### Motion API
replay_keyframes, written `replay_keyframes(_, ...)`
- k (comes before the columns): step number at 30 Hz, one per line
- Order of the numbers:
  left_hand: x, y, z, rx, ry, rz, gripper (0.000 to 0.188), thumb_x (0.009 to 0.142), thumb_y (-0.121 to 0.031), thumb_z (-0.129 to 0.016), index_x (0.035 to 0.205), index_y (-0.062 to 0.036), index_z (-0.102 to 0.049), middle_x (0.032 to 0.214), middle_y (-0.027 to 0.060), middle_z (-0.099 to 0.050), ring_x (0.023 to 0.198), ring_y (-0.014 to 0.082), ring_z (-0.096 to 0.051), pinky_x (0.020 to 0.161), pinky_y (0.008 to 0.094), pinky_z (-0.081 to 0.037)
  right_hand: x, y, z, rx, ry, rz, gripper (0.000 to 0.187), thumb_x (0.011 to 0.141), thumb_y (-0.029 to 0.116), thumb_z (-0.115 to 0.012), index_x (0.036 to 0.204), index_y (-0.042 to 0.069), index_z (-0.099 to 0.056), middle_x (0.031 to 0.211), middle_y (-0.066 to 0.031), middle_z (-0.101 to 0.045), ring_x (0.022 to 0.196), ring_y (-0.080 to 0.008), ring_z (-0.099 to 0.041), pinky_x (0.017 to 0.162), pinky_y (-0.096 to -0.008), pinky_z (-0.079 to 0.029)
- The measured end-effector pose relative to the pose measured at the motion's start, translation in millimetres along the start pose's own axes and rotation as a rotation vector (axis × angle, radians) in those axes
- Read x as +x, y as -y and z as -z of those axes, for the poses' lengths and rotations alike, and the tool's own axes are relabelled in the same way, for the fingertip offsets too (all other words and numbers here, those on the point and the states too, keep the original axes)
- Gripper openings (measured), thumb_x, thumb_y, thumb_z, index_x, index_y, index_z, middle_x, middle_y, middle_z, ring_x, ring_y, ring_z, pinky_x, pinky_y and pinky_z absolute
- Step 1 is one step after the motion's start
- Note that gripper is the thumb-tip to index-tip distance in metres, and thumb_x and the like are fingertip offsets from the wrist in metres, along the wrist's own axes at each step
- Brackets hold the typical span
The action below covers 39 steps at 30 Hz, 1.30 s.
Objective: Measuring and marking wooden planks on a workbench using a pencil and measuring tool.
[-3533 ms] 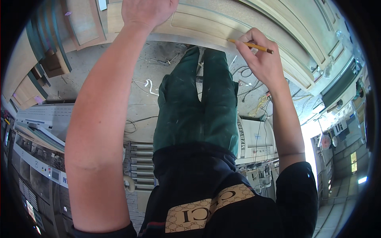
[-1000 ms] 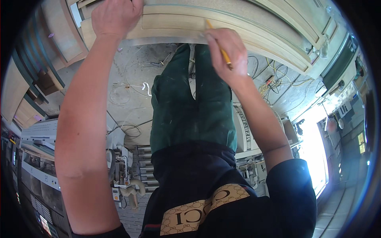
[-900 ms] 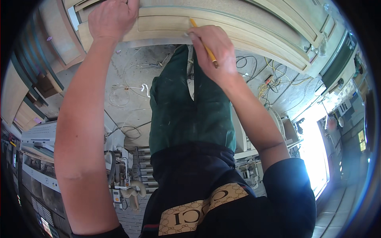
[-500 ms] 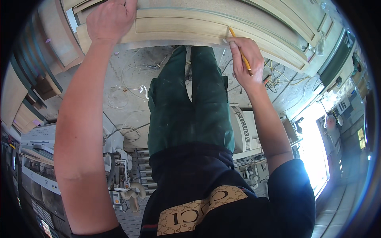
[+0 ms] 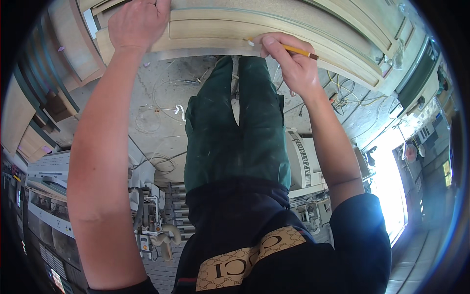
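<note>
A long pale wooden panel [image 5: 208, 30] with a grooved rectangular border lies across the top of the view, in front of my legs. My left hand [image 5: 138, 23] is closed on top of its left part. Those fingers are curled, partly cut off by the upper edge, and what they hold is hidden. In my right hand [image 5: 295, 61] is a yellow pencil [image 5: 296, 50] with a dark end, gripped between thumb and fingers and slanting nearly flat. Its tip points left at the panel's face. A small white bit [image 5: 251, 43] shows beside the fingertips.
More wooden panels [image 5: 350, 22] lie beyond this one, and others stand in a stack [image 5: 36, 93] at the left. Loose cables [image 5: 345, 93] and scraps lie on the grey floor. Machines [image 5: 306, 159] stand on both sides behind me; a bright opening [image 5: 387, 186] is at right.
My right hand has shifted left along the panel. The pencil has swung from steep to nearly flat, its tip now further left. My left hand has hardly moved.
</note>
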State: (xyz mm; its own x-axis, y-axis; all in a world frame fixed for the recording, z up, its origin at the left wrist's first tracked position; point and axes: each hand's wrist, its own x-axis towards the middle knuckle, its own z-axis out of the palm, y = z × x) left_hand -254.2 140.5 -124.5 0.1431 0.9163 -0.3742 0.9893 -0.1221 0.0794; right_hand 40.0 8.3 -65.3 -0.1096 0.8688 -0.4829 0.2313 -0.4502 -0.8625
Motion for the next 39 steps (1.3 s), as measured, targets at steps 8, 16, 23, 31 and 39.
replay_keyframes(8, -4, -11, 0, -0.094, -0.168, -0.079, 0.047, 0.102, -0.029, -0.054, 0.072, 0.0024, -0.072, 0.076, 0.0250, -0.071, 0.074, 0.0452, -0.068, 0.075, 0.0566, -0.052, 8, -8, -2, -0.188, 0.046, 0.134, 0.027, 0.109, 0.019, -0.062, 0.110, -0.003, -0.077, 0.088, -0.0080, -0.074, 0.081, -0.0138, -0.066, 0.078, -0.0289, -0.054)
replay_keyframes(16, -4, -7, 1, -0.105, -0.100, -0.039, 0.049, 0.103, -0.030, -0.052, 0.074, 0.0044, -0.072, 0.077, 0.0263, -0.071, 0.075, 0.0447, -0.068, 0.075, 0.0557, -0.051, -11, -1, 41, -0.238, 0.046, -0.020, 0.027, 0.109, 0.021, -0.062, 0.109, -0.001, -0.077, 0.088, -0.0082, -0.074, 0.081, -0.0146, -0.066, 0.077, -0.0288, -0.053)
replay_keyframes(23, -1, -3, 0, -0.050, -0.002, 0.005, 0.050, 0.105, -0.041, -0.044, 0.084, -0.0069, -0.074, 0.085, 0.0197, -0.073, 0.084, 0.0422, -0.069, 0.078, 0.0519, -0.053, 12, 11, 1, -0.272, 0.104, 0.066, 0.023, 0.107, 0.018, -0.061, 0.109, 0.000, -0.076, 0.087, -0.0074, -0.073, 0.080, -0.0156, -0.066, 0.079, -0.0281, -0.054)
replay_keyframes(31, -1, 1, -3, 0.005, 0.000, 0.006, 0.062, 0.106, -0.054, -0.034, 0.091, -0.0139, -0.078, 0.096, 0.0157, -0.076, 0.093, 0.0414, -0.071, 0.080, 0.0503, -0.057, -7, 6, 46, -0.342, 0.099, -0.022, 0.024, 0.109, 0.017, -0.058, 0.111, -0.001, -0.075, 0.090, -0.0078, -0.074, 0.084, -0.0162, -0.069, 0.083, -0.0286, -0.054)
replay_keyframes(39, -3, -11, 13, 0.017, 0.040, -0.041, 0.044, 0.102, -0.042, -0.055, 0.097, -0.0059, -0.079, 0.099, 0.0182, -0.076, 0.096, 0.0403, -0.072, 0.087, 0.0503, -0.057, -36, -28, 78, -0.817, -0.261, 0.432, 0.026, 0.096, 0.017, -0.077, 0.118, 0.003, -0.070, 0.120, -0.0144, -0.076, 0.122, -0.0324, -0.069, 0.105, -0.0413, -0.051)
